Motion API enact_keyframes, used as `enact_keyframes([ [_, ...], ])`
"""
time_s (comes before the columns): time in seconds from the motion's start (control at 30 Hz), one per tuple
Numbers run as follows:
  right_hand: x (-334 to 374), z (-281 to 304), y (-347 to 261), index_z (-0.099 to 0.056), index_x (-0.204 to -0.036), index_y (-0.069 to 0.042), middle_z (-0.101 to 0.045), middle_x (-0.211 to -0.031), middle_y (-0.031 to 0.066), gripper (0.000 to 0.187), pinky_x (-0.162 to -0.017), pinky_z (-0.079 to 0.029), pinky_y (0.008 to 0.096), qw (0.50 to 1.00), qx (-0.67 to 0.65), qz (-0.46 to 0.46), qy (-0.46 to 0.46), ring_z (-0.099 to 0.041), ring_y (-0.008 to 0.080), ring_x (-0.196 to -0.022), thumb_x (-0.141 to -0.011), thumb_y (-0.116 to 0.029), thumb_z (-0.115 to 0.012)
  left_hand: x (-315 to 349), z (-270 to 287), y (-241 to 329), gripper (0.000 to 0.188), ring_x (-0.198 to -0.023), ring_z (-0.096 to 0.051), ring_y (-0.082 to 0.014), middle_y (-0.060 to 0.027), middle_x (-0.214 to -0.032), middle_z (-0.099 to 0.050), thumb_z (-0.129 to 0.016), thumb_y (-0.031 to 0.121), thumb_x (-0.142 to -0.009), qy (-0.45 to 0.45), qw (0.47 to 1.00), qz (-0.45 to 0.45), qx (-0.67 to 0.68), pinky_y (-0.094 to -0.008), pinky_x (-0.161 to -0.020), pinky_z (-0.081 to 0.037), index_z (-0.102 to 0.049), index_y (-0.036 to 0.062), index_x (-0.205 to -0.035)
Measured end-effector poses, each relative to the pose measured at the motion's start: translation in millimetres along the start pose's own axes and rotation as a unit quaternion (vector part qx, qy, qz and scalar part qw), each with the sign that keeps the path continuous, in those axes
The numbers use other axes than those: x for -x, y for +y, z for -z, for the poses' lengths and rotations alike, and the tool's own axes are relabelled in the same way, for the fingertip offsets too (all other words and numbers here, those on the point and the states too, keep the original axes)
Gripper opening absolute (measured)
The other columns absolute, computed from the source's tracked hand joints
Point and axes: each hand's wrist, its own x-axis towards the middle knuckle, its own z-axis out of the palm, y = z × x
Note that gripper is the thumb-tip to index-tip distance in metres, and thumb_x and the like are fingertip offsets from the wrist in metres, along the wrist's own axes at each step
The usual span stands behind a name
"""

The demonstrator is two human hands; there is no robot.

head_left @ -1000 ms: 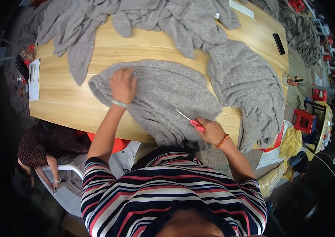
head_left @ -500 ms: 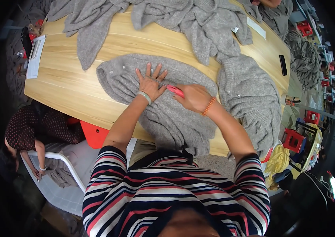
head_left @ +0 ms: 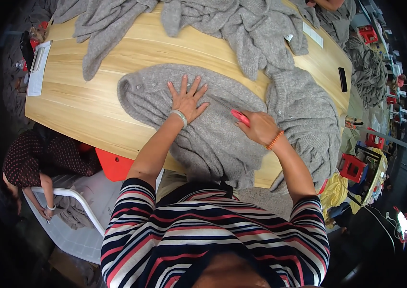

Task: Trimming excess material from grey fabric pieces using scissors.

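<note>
From afar I see my right hand (head_left: 262, 128), clenched on the scissors (head_left: 241, 117), drawn back from my left hand (head_left: 187, 103), spread flat grasping nothing, baring more sweater (head_left: 213, 139) between them on the table (head_left: 69, 96).

A short-sleeved top (head_left: 232, 225) is worn, banded in navy, white and coral-red stripes of uneven width, which are bent into shallow chevrons toward the chest. The neckline (head_left: 184, 267) is finished in plain dark navy. The same stripes are carried onto the left sleeve (head_left: 129, 209) and the right sleeve (head_left: 307, 223), both ended near the elbow with a dark edge. The wrist of the left hand (head_left: 188, 102) is circled by a pale greenish band (head_left: 179, 117), that of the right hand (head_left: 262, 128) by orange beads (head_left: 275, 139). Beige trousers (head_left: 167, 183) are partly shown below dark cloth (head_left: 194, 190) at the waist.
</note>
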Motion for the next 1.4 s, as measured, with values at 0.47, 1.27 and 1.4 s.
enact_keyframes([
  [0.47,42,-22,-1,-0.061,-0.115,-0.007,-0.067,-0.083,0.0235,0.031,-0.07,-0.052,0.0488,0.997,-0.07,-0.003,0.034,-0.066,0.0418,-0.078,-0.093,-0.03,-0.063,1,27,-44,0.064,-0.148,-0.018,-0.0424,-0.0087,-0.16,-0.03,-0.065,0.044,-0.088,0.06,0.989,0.13,0.026,-0.0698,-0.113,-0.006,-0.048,0.0216,-0.145],
  [1.27,-26,-75,96,-0.055,-0.132,-0.01,-0.063,-0.119,0.0237,0.043,-0.087,-0.052,0.0463,0.971,-0.054,-0.064,0.224,-0.063,0.0426,-0.1,-0.092,-0.025,-0.06,81,72,-37,0.048,-0.12,-0.051,-0.0314,-0.0112,-0.129,-0.056,-0.075,0.032,-0.079,0.038,0.98,-0.17,0.096,-0.0464,-0.099,-0.038,-0.064,0.0099,-0.121],
  [1.4,10,-61,53,-0.053,-0.133,-0.009,-0.063,-0.113,0.0238,0.043,-0.083,-0.054,0.0475,0.982,-0.048,-0.03,0.178,-0.064,0.0444,-0.094,-0.093,-0.023,-0.06,102,55,-32,0.042,-0.113,-0.053,-0.0294,-0.0107,-0.118,-0.058,-0.077,0.026,-0.075,-0.099,0.961,-0.231,0.116,-0.0432,-0.095,-0.04,-0.067,0.0091,-0.112],
])
